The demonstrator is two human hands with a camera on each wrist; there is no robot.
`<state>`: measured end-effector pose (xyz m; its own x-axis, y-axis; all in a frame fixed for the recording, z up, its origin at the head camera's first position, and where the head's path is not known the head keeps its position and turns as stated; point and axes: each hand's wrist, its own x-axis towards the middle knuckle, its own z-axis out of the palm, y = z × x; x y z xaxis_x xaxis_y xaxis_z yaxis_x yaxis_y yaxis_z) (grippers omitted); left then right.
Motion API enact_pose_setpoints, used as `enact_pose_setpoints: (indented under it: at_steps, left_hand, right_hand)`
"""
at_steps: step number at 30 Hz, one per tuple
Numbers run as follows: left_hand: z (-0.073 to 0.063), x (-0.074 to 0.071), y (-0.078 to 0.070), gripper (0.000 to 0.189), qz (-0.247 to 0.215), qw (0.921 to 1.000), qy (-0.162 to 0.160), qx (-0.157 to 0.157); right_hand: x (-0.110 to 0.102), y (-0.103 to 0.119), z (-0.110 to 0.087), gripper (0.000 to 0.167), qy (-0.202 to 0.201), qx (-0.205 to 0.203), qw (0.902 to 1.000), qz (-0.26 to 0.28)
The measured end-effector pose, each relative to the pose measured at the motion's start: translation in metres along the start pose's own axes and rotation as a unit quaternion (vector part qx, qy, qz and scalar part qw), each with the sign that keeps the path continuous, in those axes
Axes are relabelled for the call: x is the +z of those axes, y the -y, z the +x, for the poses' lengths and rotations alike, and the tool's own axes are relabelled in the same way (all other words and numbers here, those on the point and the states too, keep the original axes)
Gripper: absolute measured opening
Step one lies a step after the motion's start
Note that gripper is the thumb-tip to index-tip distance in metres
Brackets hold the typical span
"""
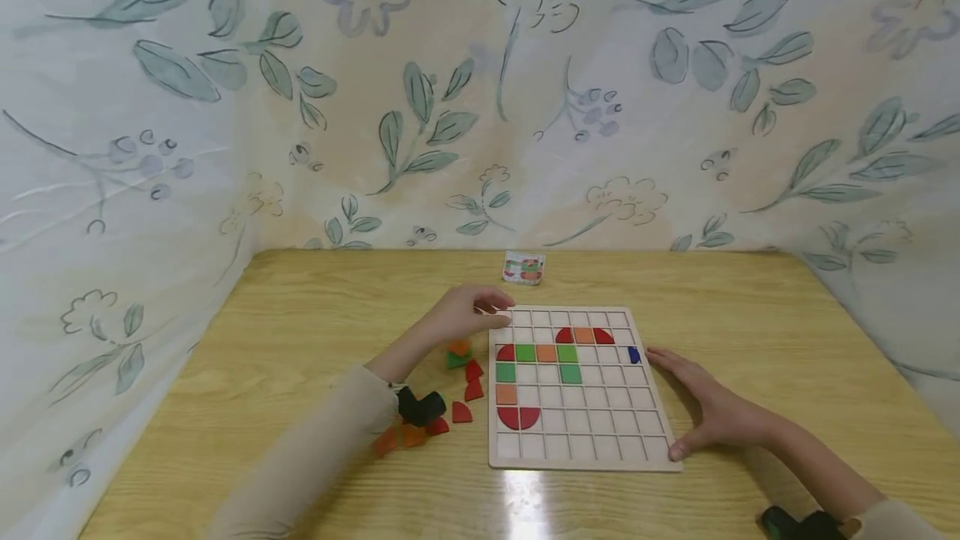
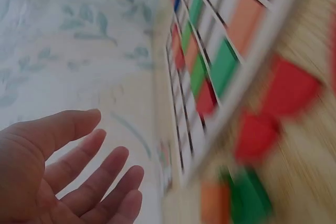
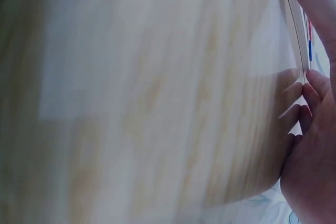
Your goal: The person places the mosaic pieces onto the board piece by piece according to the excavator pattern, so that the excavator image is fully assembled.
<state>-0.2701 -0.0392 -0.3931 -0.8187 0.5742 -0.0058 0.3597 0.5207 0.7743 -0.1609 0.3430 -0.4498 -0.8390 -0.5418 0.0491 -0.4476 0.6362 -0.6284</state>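
A pale wooden grid board point(image 1: 581, 446) lies flat on the table. Red quarter-circle tiles point(image 1: 528, 417), orange square tiles point(image 1: 547, 353) and green square tiles point(image 1: 571, 373) fill some of its cells in a winding shape. A small blue tile point(image 1: 634, 355) sits near the right edge. My left hand point(image 1: 461, 313) is at the board's far left corner, fingers loosely bent; its palm holds nothing in the left wrist view point(image 2: 79, 177). Along the board's right side rests my right hand point(image 1: 716, 407), fingers extended, thumb at the near right corner.
Left of the board lie loose red tiles point(image 1: 474, 388), orange tiles point(image 1: 412, 436) and a green tile point(image 1: 456, 361), some beneath the left forearm. A small printed card point(image 1: 523, 268) with a coloured pattern lies behind the board. A floral cloth point(image 1: 420, 215) hangs at the table's back.
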Motion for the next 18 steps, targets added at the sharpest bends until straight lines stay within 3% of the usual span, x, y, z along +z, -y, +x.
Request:
enact_pose_setpoints:
  at_steps: [8, 18]
  left_hand:
    - [-0.029, -0.026, 0.026, 0.032, 0.004, 0.9984, -0.046, -0.034]
    - [-0.047, -0.029, 0.038, 0.027, 0.001, 0.9983, -0.053, -0.024]
  right_hand:
    - [0.000, -0.004, -0.001, 0.115, -0.001, 0.003, 1.0000, -0.001]
    - [0.002, -0.003, 0.001, 0.115, -0.004, -0.010, 0.9999, -0.006]
